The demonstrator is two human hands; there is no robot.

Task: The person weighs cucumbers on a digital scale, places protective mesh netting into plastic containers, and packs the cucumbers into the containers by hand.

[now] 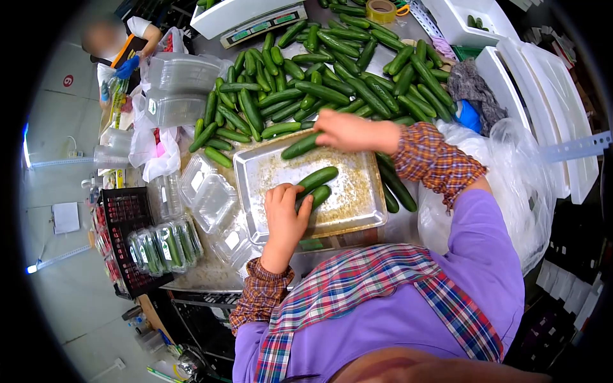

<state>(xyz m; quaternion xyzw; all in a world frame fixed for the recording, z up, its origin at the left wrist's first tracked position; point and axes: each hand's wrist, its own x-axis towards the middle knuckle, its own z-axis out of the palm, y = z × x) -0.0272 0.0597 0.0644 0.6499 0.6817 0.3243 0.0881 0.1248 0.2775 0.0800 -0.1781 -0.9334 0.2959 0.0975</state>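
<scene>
A shallow metal tray [357, 220] with a wet, speckled bottom lies in front of me. My left hand [285, 214] is closed around the near ends of two cucumbers, one cucumber [319, 179] lying just beyond the other cucumber [321, 195]. Over the tray's far edge, my right hand [348, 132] grips the end of another cucumber [300, 147], which points to the left above the tray. Its fingertips partly hide that end. A big heap of cucumbers [345, 76] spreads just behind the tray.
Clear plastic clamshells [207, 191] lie left of the tray, near filled cucumber packs [169, 246] and a black crate [128, 223]. Stacked clear containers [182, 83] stand farther back. A scale [265, 24], foam boxes [476, 22] and plastic bags [498, 185] surround the table. Another person [121, 51] stands far left.
</scene>
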